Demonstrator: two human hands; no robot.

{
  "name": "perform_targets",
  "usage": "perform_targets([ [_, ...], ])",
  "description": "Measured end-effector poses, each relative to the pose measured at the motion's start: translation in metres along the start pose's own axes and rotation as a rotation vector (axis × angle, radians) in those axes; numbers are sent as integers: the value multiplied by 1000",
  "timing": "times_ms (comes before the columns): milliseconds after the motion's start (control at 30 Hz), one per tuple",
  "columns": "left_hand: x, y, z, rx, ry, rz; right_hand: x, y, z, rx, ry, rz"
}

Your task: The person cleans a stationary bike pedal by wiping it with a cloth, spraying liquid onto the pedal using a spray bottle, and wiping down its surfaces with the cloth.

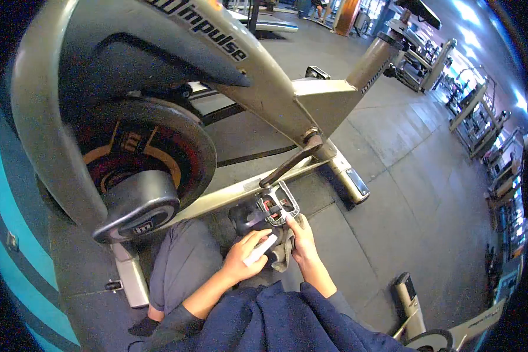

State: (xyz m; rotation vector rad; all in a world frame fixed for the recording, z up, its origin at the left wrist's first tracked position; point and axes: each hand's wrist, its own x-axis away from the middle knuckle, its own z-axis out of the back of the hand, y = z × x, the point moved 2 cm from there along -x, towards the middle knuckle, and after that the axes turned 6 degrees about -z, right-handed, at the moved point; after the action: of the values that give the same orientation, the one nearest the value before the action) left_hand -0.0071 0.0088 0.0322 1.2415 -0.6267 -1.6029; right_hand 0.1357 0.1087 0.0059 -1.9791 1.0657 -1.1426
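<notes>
A metal pedal (280, 203) with some red inside hangs at the end of the crank arm (293, 161) of an exercise bike. My left hand (244, 257) is closed around a small white object (260, 250), just below and left of the pedal. Beside the pedal's lower edge, my right hand (302, 237) has its thumb and fingers closed on a grey cloth (283, 251), which hangs between my hands. The thumb of that hand reaches up to the pedal frame.
The bike frame (229, 53) and its flywheel (141, 146) fill the upper left. My bent leg (185, 264) lies under the frame. Another machine's foot (410, 305) stands at the lower right. Gym machines (419, 64) line the far right.
</notes>
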Motion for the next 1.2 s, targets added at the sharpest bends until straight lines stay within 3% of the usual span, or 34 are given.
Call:
perform_targets([
  [367,-3,9,-5,-75,3,65,4,-6,-3,309,56,268],
  [533,-7,16,-1,-52,28,142,5,-8,-3,309,35,258],
  [700,-10,31,3,-51,56,28,3,-4,1,314,34,244],
  [933,-11,32,5,-65,91,-21,3,-4,1,499,59,448],
  [1033,-9,28,6,-97,120,-40,7,-10,0,759,149,569],
  [1200,-7,22,8,-56,118,65,22,-26,-8,1365,250,1045],
])
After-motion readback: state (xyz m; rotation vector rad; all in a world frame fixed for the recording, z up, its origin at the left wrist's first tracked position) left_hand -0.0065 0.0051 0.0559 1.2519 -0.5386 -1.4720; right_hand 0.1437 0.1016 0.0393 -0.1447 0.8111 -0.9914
